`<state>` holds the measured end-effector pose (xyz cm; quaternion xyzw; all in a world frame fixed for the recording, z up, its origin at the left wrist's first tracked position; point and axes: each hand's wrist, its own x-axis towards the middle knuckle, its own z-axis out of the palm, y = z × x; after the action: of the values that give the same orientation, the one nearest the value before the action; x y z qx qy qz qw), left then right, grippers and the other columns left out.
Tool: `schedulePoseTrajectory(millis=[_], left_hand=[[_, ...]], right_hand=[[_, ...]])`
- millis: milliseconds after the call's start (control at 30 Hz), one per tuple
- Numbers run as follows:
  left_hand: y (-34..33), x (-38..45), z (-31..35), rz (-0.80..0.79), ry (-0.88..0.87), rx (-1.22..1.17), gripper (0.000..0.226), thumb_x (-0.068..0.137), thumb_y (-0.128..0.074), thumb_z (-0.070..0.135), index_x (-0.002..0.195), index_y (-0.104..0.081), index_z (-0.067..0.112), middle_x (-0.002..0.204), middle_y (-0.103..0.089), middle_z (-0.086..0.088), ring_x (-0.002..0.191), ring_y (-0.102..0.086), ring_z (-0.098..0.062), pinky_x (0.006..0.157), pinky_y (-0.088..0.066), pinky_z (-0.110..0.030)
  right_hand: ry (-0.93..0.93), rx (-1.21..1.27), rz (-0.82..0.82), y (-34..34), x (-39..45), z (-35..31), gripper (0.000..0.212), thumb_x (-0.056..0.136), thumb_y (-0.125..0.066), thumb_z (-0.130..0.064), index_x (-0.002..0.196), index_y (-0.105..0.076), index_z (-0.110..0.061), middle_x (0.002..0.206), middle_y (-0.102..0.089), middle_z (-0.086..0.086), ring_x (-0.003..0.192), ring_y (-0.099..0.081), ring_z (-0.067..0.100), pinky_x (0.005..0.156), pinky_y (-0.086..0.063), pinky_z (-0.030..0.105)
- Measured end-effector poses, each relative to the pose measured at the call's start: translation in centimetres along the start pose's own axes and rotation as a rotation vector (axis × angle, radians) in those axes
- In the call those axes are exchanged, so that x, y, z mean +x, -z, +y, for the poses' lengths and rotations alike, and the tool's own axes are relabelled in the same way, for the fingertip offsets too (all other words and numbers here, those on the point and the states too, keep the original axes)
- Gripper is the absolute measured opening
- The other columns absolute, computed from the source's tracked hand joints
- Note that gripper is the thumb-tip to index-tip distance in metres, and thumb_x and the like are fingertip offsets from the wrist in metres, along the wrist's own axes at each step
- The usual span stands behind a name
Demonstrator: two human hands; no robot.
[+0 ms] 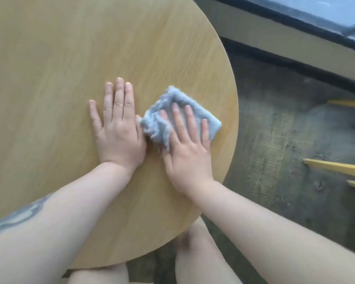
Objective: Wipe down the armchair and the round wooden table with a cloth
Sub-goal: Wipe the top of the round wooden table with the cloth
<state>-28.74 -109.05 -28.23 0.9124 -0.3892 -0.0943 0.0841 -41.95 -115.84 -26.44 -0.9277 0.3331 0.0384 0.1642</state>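
My right hand (188,152) presses the cloth (178,117) onto the tabletop (70,58), fingers (177,117) straight; my left hand (119,130) lies flat beside it, fingers extended.

Single head-worn view, wide-angle. Looks steeply down and forward, close over round wooden table (74,58). Tabletop fills left and centre; right edge curves through frame. Floor (275,119) along right side. Own forearms enter from bottom edge.

grey worn floor (275,124) off right, yellow legs (336,168) poking in, dark window ledge (295,21) up top.
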Motion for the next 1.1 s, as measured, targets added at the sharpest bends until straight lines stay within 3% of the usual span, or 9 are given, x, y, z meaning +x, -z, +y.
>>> schedulePoseTrajectory(millis=[67,100,233,433,600,733,767,933,1100], left_hand=[[0.0,-0.1,0.0,0.013,-0.002,0.000,0.060,0.094,-0.029,0.023,0.153,-0.022,0.011,0.160,-0.018,-0.004,0.148,-0.012,-0.022,0.118,-0.006,-0.053],[0.0,-0.1,0.1,0.020,-0.008,-0.010,0.059,0.095,-0.029,0.022,0.152,-0.023,0.012,0.160,-0.018,-0.005,0.148,-0.012,-0.022,0.118,-0.005,-0.052],[0.0,-1.2,0.1,0.080,-0.100,-0.058,0.052,0.096,-0.037,0.016,0.149,-0.035,0.014,0.158,-0.024,-0.009,0.147,-0.017,-0.027,0.117,-0.003,-0.053],[0.4,-8.9,-1.7,-0.015,-0.075,-0.140,0.054,0.095,-0.035,0.016,0.149,-0.034,0.019,0.158,-0.024,-0.003,0.148,-0.014,-0.022,0.118,0.000,-0.047],[1.2,-16.2,-6.1,-0.093,0.052,-0.134,0.053,0.100,-0.029,0.029,0.152,-0.025,0.023,0.160,-0.014,0.003,0.149,-0.005,-0.018,0.118,0.004,-0.043],[1.4,-19.6,-8.9,-0.117,0.057,-0.108,0.053,0.099,-0.029,0.031,0.152,-0.024,0.025,0.160,-0.011,0.004,0.149,-0.005,-0.019,0.118,0.002,-0.044],[1.5,-20.2,-9.6,-0.133,0.055,-0.106,0.054,0.099,-0.028,0.032,0.153,-0.021,0.026,0.160,-0.009,0.005,0.149,-0.002,-0.017,0.118,0.003,-0.042],[1.5,-21.8,-12.2,-0.171,-0.010,-0.074,0.057,0.099,-0.023,0.036,0.154,-0.010,0.029,0.161,0.001,0.008,0.149,0.006,-0.014,0.118,0.009,-0.035],[1.0,-21.8,-12.4,-0.170,-0.036,-0.053,0.063,0.094,-0.023,0.036,0.154,-0.008,0.029,0.162,-0.001,0.006,0.149,0.003,-0.017,0.117,0.007,-0.038]], right_hand=[[0.394,-0.096,-0.088,0.5,-0.5,3.0,0.063,0.092,-0.042,-0.033,0.152,-0.027,-0.024,0.159,-0.023,-0.002,0.148,-0.014,0.019,0.120,-0.007,0.045],[0.359,-0.110,-0.063,0.8,-0.2,4.8,0.061,0.093,-0.042,-0.033,0.151,-0.027,-0.025,0.159,-0.023,-0.003,0.148,-0.014,0.019,0.120,-0.006,0.045],[-0.321,0.050,0.160,0.0,-2.9,3.8,0.059,0.095,-0.038,-0.033,0.152,-0.026,-0.020,0.160,-0.020,0.002,0.148,-0.010,0.022,0.120,-0.001,0.048],[0.564,-0.135,-0.092,-1.0,-6.3,4.4,0.064,0.089,-0.046,-0.030,0.151,-0.028,-0.026,0.157,-0.022,-0.005,0.148,-0.015,0.017,0.120,-0.007,0.044],[-0.195,-0.014,0.086,-3.1,-10.9,-1.2,0.066,0.091,-0.043,-0.034,0.152,-0.022,-0.023,0.160,-0.019,0.001,0.148,-0.010,0.021,0.119,0.000,0.046],[0.631,-0.153,-0.122,-4.1,-12.8,-3.1,0.070,0.084,-0.046,-0.026,0.151,-0.028,-0.028,0.158,-0.024,-0.004,0.147,-0.017,0.018,0.120,-0.009,0.044],[0.650,-0.191,-0.118,-3.8,-12.2,-1.7,0.067,0.086,-0.044,-0.027,0.151,-0.028,-0.028,0.158,-0.025,-0.004,0.147,-0.019,0.018,0.119,-0.010,0.044],[-0.254,-0.027,0.091,-5.3,-15.9,-5.4,0.060,0.097,-0.031,-0.039,0.153,-0.019,-0.022,0.161,-0.016,0.001,0.148,-0.005,0.020,0.119,0.000,0.047],[0.454,-0.159,-0.069,-6.2,-13.5,-8.4,0.068,0.088,-0.048,-0.034,0.151,-0.025,-0.029,0.158,-0.024,-0.005,0.147,-0.015,0.017,0.119,-0.004,0.043]])
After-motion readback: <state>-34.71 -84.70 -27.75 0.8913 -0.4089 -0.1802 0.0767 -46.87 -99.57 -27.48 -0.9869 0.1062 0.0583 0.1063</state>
